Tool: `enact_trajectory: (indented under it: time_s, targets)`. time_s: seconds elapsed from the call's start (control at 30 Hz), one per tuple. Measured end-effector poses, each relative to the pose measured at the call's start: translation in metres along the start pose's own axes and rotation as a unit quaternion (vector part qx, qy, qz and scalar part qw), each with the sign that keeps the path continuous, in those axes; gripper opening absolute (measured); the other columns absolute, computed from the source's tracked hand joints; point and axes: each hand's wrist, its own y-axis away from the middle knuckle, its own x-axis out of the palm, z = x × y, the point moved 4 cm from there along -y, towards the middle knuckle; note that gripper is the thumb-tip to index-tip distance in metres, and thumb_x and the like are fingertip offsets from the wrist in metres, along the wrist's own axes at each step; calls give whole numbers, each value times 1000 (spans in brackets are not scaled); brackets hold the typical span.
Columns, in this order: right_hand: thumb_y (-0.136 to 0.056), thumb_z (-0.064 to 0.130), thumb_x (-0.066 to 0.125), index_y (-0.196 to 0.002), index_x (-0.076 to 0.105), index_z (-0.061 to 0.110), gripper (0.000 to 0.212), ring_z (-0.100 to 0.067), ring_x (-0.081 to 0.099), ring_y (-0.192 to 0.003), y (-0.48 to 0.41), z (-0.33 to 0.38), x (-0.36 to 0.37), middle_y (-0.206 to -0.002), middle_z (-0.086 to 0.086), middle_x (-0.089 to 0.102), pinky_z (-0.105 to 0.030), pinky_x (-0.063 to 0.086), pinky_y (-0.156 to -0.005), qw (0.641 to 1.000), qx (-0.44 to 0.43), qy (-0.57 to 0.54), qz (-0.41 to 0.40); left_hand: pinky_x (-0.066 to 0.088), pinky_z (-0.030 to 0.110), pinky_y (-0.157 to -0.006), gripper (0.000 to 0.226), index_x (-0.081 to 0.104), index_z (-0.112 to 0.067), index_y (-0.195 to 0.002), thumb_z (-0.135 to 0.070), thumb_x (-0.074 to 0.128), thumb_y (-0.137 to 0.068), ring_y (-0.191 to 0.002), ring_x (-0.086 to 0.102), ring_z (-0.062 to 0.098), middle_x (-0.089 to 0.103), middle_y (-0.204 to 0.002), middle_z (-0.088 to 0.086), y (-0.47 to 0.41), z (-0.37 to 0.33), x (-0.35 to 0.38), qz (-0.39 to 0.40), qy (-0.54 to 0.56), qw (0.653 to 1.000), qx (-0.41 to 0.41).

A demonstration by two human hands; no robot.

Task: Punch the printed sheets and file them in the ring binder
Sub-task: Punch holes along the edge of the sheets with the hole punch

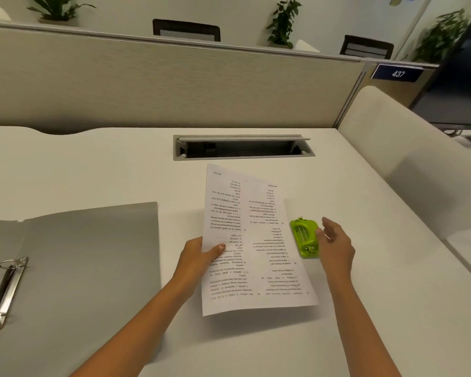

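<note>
— What is the left hand [199, 257] doing?
— It pinches the printed sheet [256, 240] at its left edge, thumb on top. The sheet is tilted above the white desk [365, 336], its text upside down to the camera.
— And the right hand [336, 246]?
— It is just right of the green hole punch [305, 238], thumb at the punch's right edge, fingers loosely extended. The punch stands just beside the sheet's right edge.
— Where is the binder?
— The grey ring binder [79, 268] lies open at near left, with its metal rings [4, 292] by the left edge.
</note>
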Motion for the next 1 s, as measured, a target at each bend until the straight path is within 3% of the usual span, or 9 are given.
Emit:
enact_trajectory:
  time_s: [0.13,0.6,0.73,0.87,1.0]
  targets:
    - [-94,16,58,-130,59,15,36,-24,62,-110,-10,-5,9,-124,-8,66,-25,46,-86,999,7,19,34,58,48,-83,23,66,-16,-111,-22,67,-88,-85,74,23,75,-102,2,-6,8,9,9,6,1000,-18]
    - [-93,19,60,-127,61,22,34,-21,63,-103,-8,-13,14,-123,-6,66,-33,54,-86,1000,10,9,5,60,43,-78,20,67,-15,-108,-20,67,-88,-82,74,22,76,-99,3,-8,20,19,0,24,999,-34]
    - [-94,19,59,-127,62,23,34,-11,57,-95,-8,-13,13,-122,-4,66,-20,47,-78,1000,6,8,4,59,45,-80,21,67,-18,-109,-22,67,-88,-82,74,21,76,-99,0,-6,21,25,10,1,1000,-22]
    - [-94,20,59,-127,62,24,34,-9,56,-97,-7,-13,13,-123,-1,66,-16,43,-81,1000,6,2,9,59,45,-81,18,67,-20,-106,-22,67,-88,-83,74,20,76,-99,0,-6,21,33,16,1,1000,-18]
    - [-94,20,58,-128,61,23,34,-10,57,-92,-8,-14,13,-120,0,66,-4,37,-67,1000,5,9,12,59,45,-82,16,68,-21,-104,-23,67,-88,-84,74,20,76,-99,-1,-6,21,40,23,0,1000,-19]
